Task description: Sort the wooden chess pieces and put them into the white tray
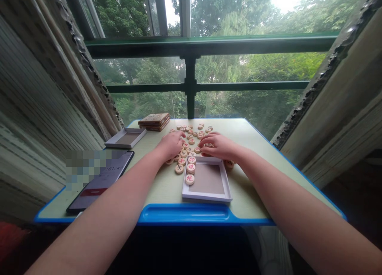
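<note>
Many round wooden xiangqi pieces (191, 141) with red and black characters lie spread over the middle of the table. My left hand (172, 143) rests at the left side of the spread, fingers reaching loosely over the pieces, some of them hidden from view. Across from it, my right hand (220, 145) lies palm down with its fingers apart, touching pieces on the right side. Just nearer to me is a shallow white box tray (186, 195). Along its left edge sit a red-marked general piece (191, 160) and two red cannon pieces (190, 180).
A second shallow tray (109, 143) stands at the left edge, beside a stack of small boxes or books (154, 121). A phone (101, 181) showing a timer lies front left. The table (256, 179) has a blue rim; a window and curtains surround it.
</note>
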The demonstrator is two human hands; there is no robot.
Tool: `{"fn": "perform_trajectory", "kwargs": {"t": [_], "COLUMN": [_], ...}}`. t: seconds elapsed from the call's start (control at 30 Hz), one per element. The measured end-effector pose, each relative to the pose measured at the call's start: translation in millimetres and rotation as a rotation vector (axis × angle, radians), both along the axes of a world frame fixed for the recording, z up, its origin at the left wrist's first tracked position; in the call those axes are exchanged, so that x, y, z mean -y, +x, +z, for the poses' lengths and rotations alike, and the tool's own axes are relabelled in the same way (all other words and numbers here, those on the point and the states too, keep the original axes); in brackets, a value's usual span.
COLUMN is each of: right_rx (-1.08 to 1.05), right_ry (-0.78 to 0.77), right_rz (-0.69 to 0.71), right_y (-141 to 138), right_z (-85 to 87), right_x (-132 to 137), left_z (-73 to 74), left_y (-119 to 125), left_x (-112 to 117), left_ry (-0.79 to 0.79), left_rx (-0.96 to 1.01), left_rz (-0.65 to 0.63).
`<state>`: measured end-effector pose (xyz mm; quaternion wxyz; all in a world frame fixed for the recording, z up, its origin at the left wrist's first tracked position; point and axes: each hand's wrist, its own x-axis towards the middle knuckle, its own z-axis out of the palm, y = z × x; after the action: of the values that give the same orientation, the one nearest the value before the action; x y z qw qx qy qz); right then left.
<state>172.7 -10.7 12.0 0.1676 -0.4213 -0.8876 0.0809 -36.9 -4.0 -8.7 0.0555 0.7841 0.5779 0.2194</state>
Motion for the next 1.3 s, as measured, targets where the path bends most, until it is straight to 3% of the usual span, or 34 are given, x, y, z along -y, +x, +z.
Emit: {"fn": "perform_trajectory", "kwargs": {"t": [0.2,0.33,0.43,0.53,0.67,0.77,0.87,1.0,1.3], "right_rx": [0.015,0.007,0.086,0.187,0.279,0.301,0.29,0.31,0.139], "right_ry": [-0.036,-0.023,0.087,0.146,-0.047,-0.116,-0.128,-0.198,-0.191], "right_rz": [-0.016,-0.054,-0.172,-0.338,-0.588,-0.673,-0.685,-0.676,-0.58], "right_y": [-0.8,2.4,11.0,20.5,25.7,25.4,25.3,25.8,18.4], "right_z": [-3.4,0.0,3.1,3.2,0.2,1.4,6.9,13.0,14.9], "right_x": [-0.2,-2.0,-5.4,-8.2,-8.7,-6.9,-4.3,-2.5,-1.9], "left_z": [-8.1,-2.6,3.0,2.3,-4.4,-0.7,13.1,26.6,14.7], "left_y": [-11.4,-17.0,-18.1,-15.8,-12.7,-13.5,-18.3,-29.6,-31.1], "left_x": [-7.6,-6.5,-3.4,-2.1,-3.3,-0.5,7.1,13.4,2.7], "left_ry": [-0.056,-0.022,0.015,-0.004,-0.073,-0.048,-0.033,-0.233,-0.143], "left_rx": [0.102,0.187,0.131,0.093,0.061,0.075,0.103,0.022,-0.09], "left_rz": [0.021,0.083,0.146,0.042,-0.072,-0.076,-0.047,-0.022,0.037]}}
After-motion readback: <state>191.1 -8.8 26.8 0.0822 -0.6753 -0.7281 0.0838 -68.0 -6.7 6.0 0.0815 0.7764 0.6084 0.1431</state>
